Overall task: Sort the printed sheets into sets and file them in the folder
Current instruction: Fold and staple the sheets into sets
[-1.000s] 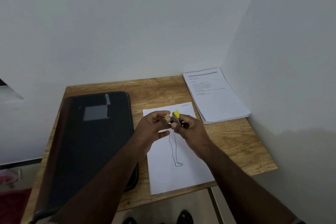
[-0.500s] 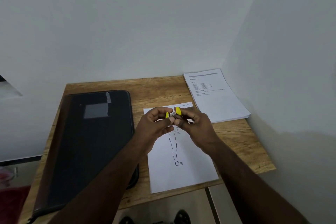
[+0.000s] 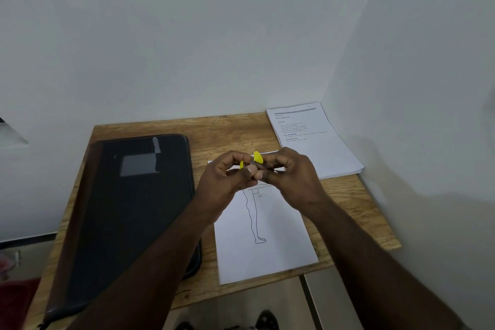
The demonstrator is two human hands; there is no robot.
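Observation:
A small metal clip with yellow tabs point(image 3: 256, 158) is pinched between my left hand point(image 3: 227, 178) and my right hand point(image 3: 290, 174), held above the table. Under them lies a white sheet with a leg outline drawing point(image 3: 263, 236), its near edge over the table's front. A stack of printed sheets point(image 3: 316, 142) sits at the back right corner. The black folder point(image 3: 128, 211) lies shut on the left half of the table.
The wooden table point(image 3: 356, 211) stands in a corner, with white walls behind and to the right. Floor and my shoes show below its front edge. A red object sits on the floor at lower left.
Both hands stayed together over the sheet, turning the yellow clip between the fingertips; a second yellow tab now shows. The view drifted slightly.

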